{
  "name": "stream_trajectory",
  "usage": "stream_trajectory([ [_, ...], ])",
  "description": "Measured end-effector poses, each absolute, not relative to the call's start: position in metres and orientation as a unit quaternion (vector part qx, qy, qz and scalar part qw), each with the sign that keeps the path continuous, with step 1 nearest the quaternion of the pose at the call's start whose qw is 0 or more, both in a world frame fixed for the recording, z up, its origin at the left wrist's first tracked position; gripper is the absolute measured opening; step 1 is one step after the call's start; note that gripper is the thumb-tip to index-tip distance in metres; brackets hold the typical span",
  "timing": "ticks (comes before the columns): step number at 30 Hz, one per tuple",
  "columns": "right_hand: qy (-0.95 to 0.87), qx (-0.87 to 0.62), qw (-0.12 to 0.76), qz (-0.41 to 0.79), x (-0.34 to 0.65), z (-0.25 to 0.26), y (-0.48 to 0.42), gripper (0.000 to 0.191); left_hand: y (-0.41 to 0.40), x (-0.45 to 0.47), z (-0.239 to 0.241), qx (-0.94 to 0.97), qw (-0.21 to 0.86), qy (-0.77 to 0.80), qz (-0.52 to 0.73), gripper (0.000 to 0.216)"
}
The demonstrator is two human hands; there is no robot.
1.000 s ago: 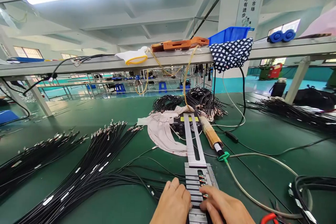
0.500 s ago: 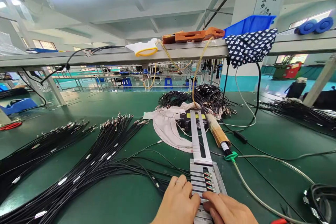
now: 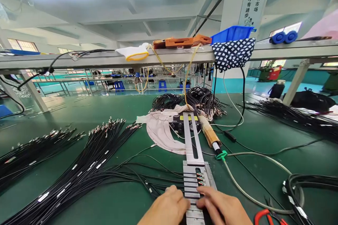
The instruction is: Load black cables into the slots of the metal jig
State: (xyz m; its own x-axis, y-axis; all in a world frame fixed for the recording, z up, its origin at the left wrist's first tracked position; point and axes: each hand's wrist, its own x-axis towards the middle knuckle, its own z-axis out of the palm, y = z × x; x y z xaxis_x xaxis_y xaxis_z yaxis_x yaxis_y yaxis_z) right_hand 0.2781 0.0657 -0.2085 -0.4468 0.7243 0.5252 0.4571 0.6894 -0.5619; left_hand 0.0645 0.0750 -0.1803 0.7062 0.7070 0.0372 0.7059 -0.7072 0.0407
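Observation:
A slotted metal fixture (image 3: pixel 196 175) lies on the green table (image 3: pixel 111 112) at the bottom centre, with thin black cables laid across its grooves. My left hand (image 3: pixel 169 207) rests on its left side, fingers curled and pressed against the grooves and the cables. On the right side my right hand (image 3: pixel 223 207) has its fingers pressed together on the fixture. What either hand pinches is too small to make out. A fan of black cables (image 3: pixel 87 168) with metal ends runs in from the left.
A soldering iron with a wooden handle (image 3: pixel 210 135) and a control box (image 3: pixel 182 124) on a cloth (image 3: pixel 161 133) sit behind the fixture. Red-handled cutters (image 3: pixel 266 216) and a cable coil (image 3: pixel 298 190) lie at the right. A shelf (image 3: pixel 163 58) spans overhead.
The view has swung back and forth. Both hands stay on the fixture's near end, with only small finger shifts.

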Motion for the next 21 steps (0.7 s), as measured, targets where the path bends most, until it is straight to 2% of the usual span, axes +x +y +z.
stream_trajectory([
  [3,-0.743,-0.398,0.42,0.336,0.281,-0.2,0.067,0.023,0.077,0.064,-0.151,0.9,0.129,0.417,-0.01,0.025],
  [7,-0.678,-0.413,0.435,0.424,0.281,-0.199,0.071,0.041,0.076,0.065,-0.142,0.88,0.213,0.424,-0.006,0.022],
  [11,-0.656,-0.414,0.444,0.448,0.279,-0.2,0.071,0.05,0.079,0.061,-0.156,0.848,0.272,0.452,0.047,0.023],
  [15,-0.649,-0.422,0.441,0.454,0.279,-0.197,0.071,0.051,0.083,0.057,-0.169,0.844,0.283,0.454,0.019,0.016],
  [21,-0.654,-0.422,0.43,0.457,0.279,-0.197,0.071,0.054,0.083,0.05,-0.154,0.831,0.337,0.44,0.048,0.024],
])
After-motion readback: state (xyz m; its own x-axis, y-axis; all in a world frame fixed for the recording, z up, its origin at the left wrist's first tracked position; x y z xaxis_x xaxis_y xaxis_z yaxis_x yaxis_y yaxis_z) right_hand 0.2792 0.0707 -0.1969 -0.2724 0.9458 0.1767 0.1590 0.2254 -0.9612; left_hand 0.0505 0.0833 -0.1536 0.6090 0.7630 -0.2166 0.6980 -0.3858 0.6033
